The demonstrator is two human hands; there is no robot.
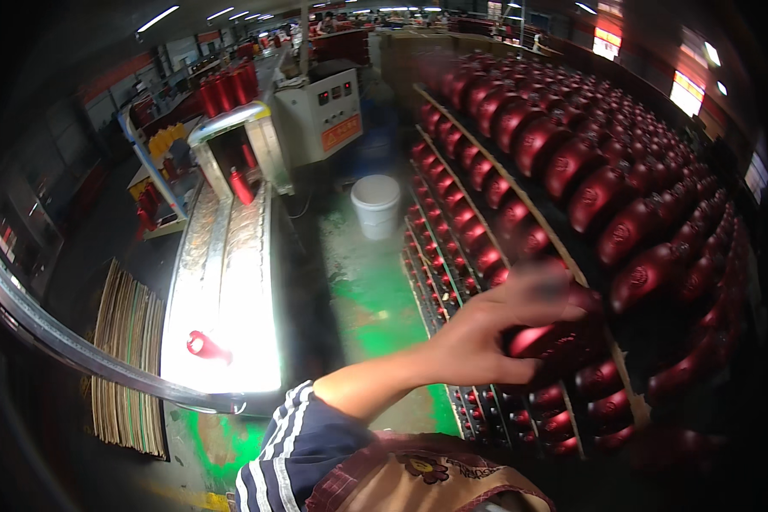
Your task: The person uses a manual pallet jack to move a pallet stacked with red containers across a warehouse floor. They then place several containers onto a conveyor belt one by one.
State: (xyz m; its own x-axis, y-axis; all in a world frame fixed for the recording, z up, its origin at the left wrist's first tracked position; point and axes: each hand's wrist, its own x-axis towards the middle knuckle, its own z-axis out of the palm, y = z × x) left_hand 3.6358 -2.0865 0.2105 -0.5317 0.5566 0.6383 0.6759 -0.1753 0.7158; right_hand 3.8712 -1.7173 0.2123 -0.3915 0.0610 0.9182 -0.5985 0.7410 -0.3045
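My left hand [486, 333] reaches across to the right, fingers curled round a dark red, glossy bottle [550, 341] at the edge of a stacked rack. Its thumb lies on the near side of the bottle, and the fingertips are blurred on the far side. Many similar red bottles [589, 205] stand packed in rows on the stack's top layer, with more on the layers below. On the brightly lit conveyor [239, 299] at the left, one red bottle [209, 346] lies on its side. My right hand does not show.
A metal arch [273, 149] spans the conveyor, with another red bottle [242, 186] beneath it. A white bucket [375, 205] stands on the green-stained floor. Behind is a control cabinet [328, 111]. Flat boards [128, 358] are stacked left of the conveyor, and a curved metal rail [85, 346] crosses there.
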